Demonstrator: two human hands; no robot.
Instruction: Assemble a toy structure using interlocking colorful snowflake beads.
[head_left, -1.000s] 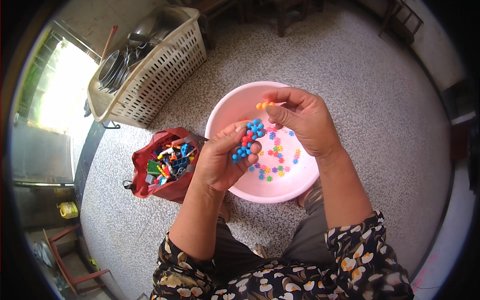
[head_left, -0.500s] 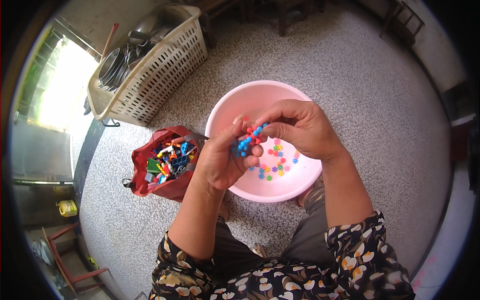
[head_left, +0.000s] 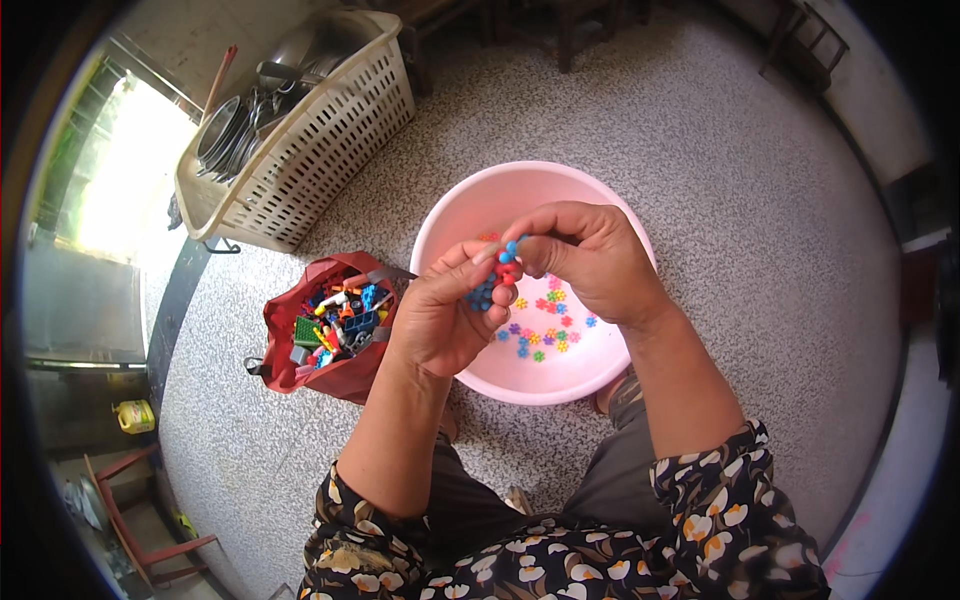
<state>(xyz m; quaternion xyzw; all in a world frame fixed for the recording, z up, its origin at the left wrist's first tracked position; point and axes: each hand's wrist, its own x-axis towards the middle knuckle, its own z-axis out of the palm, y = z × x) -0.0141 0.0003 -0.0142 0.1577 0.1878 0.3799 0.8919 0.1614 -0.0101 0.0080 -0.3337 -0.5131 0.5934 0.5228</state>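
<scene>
Above a pink basin (head_left: pixel 540 390), my two hands meet over a small cluster of joined blue and red flower-shaped toy pieces (head_left: pixel 507 271). My left hand (head_left: pixel 447 305) is closed around the cluster, thumb on top, hiding part of it. With thumb and forefinger, my right hand (head_left: pixel 592 262) pinches a blue piece (head_left: pixel 512 248) at the cluster's upper end; its fingertips cover some of that piece. Several loose flower-shaped pieces (head_left: pixel 539 356) in green, yellow, pink, blue and other colours lie on the basin's bottom.
Left of the basin stands a red fabric bag (head_left: pixel 345 378) filled with mixed toy bricks. Behind it is a cream plastic basket (head_left: pixel 310 165) holding metal pans. A yellow bottle (head_left: pixel 134 416) and a reddish chair frame (head_left: pixel 130 520) are at the left. Dark wooden furniture (head_left: pixel 565 40) stands at the back.
The cluster has turned in my fingers and more of it is covered now. My left thumb has come forward onto it, and my right hand has shifted slightly left.
</scene>
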